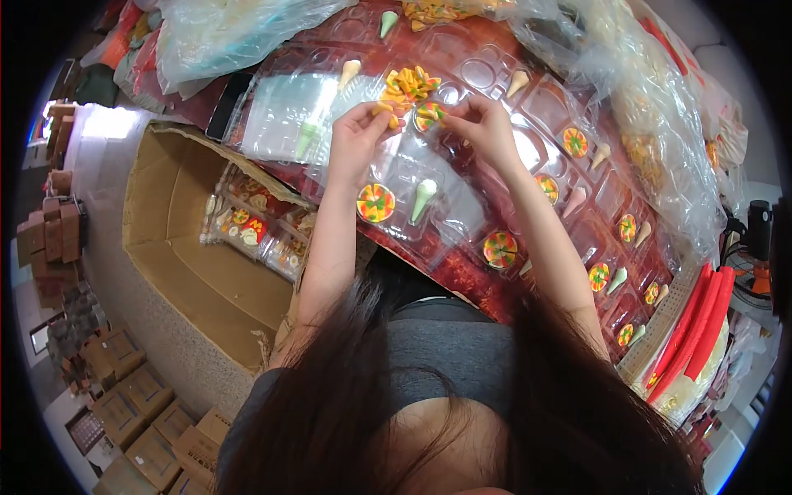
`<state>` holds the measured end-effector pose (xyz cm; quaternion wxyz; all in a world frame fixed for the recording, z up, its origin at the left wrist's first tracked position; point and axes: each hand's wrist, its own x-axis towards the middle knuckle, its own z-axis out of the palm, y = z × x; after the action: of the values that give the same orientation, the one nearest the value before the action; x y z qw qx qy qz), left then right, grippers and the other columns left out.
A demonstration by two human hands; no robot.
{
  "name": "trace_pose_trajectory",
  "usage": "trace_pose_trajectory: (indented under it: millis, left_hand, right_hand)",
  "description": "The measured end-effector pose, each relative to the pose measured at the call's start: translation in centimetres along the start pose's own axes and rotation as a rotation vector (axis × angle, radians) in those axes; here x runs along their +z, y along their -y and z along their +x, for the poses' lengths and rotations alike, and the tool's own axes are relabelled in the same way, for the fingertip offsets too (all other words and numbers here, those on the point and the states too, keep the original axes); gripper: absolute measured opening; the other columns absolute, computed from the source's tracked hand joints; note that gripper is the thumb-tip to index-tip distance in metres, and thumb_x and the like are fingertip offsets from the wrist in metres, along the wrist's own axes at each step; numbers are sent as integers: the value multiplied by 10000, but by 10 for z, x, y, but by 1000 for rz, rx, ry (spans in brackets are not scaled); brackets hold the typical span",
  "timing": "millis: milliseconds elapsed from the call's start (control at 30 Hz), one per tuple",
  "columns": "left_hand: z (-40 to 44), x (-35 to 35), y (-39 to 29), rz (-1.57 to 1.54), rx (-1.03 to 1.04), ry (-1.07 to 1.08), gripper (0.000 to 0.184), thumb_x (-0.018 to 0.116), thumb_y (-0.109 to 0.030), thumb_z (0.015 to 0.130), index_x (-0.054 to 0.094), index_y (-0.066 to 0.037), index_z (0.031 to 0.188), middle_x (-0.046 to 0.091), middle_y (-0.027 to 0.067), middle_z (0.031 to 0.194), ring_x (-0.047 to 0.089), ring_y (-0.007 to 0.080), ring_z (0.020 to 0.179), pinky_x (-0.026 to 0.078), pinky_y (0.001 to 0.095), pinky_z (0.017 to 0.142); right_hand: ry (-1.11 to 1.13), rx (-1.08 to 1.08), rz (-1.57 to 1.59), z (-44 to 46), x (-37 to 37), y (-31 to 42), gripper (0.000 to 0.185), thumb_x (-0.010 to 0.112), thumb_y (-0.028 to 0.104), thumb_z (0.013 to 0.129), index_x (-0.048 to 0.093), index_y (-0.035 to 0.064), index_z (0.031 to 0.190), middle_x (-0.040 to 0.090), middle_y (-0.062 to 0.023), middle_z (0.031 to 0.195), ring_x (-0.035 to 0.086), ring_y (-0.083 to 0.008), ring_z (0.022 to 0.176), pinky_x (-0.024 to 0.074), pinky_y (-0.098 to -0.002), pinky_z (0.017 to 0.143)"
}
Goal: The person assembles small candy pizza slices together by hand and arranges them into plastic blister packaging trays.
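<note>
My left hand (359, 136) is closed around small yellow-orange pieces, over the clear plastic trays. To its right, my right hand (483, 128) pinches at the edge of a round pizza-like toy (429, 116) made of coloured wedges. Just above both hands lies a pile of loose yellow and orange pieces (410, 84). Clear trays (462, 202) cover the dark red table. A green toy ice cream cone (423, 200) and another round toy (375, 203) sit in the tray below my hands. More round toys and cones fill trays to the right.
An open cardboard box (186, 239) with packed toy sets (260, 231) stands left of the table. Plastic bags (223, 41) lie at the back left, others (652, 132) at the right. Red tubes (697, 330) lie at the right edge. Cartons (132, 404) stand on the floor.
</note>
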<state>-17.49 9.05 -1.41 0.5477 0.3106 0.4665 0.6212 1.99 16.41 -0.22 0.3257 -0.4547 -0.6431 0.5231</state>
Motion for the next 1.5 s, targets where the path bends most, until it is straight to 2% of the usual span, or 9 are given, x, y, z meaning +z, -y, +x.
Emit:
trace_pose_trajectory:
  millis: [33,200,567,733,900,1067,1200,1400,1500]
  left_hand:
    - [1,-1,2,-9,-24,-66,156,559,-16,918,582,33,1064,647,145,960,651,180,882,543,245,803]
    - [6,2,12,-57,-66,-75,153,573,-43,922,590,26,1057,646,125,952,651,172,898,543,234,794]
    - [9,7,14,-10,64,-18,130,584,-22,907,609,9,1031,630,75,933,618,127,834,537,237,788]
    - [6,13,11,18,106,-50,122,587,-4,897,616,8,1015,624,67,928,597,114,813,529,239,785]
    - [1,18,9,-120,75,-45,142,603,13,882,620,11,1023,631,55,931,594,118,813,507,228,793]
    - [-1,25,4,-48,152,-68,150,621,32,860,643,13,1008,624,57,960,584,122,823,492,224,791]
    - [-3,26,1,128,317,15,115,665,45,814,654,25,927,635,83,962,593,147,834,491,243,785]
    - [-5,30,-1,148,411,51,137,691,42,792,669,21,926,628,83,972,589,146,836,486,236,777]
    - [-7,29,-1,189,401,43,148,693,37,794,674,24,940,637,82,959,588,136,819,487,229,763]
  right_hand:
    - [-27,-35,-148,1,0,-7,122,708,54,714,600,12,677,659,-75,789,575,-148,580,452,-275,542]
    - [-187,-131,-346,-8,24,-10,97,682,69,688,597,24,672,644,-86,755,578,-197,595,458,-312,562]
    - [-241,-292,-790,-7,35,-12,72,639,99,670,599,42,650,618,-87,698,535,-283,674,459,-370,642]
    - [-360,-453,-767,-6,35,-21,126,682,115,679,590,35,648,613,-60,651,517,-268,664,449,-372,597]
    - [-186,-309,-613,-7,32,-17,110,681,119,671,609,41,641,640,-87,711,523,-292,690,457,-388,669]
    - [-149,-151,-584,-7,25,-7,81,709,95,720,684,21,741,656,-64,711,543,-173,627,456,-271,601]
    - [-83,-146,230,-15,19,17,106,724,103,729,674,10,719,640,-46,699,498,-135,598,419,-243,549]
    - [-31,-211,255,-21,15,32,110,717,101,762,689,-5,768,631,-29,703,467,-87,570,386,-200,518]
    - [24,-203,39,-26,11,38,120,693,96,782,666,-20,791,623,-26,706,468,-96,573,389,-208,518]
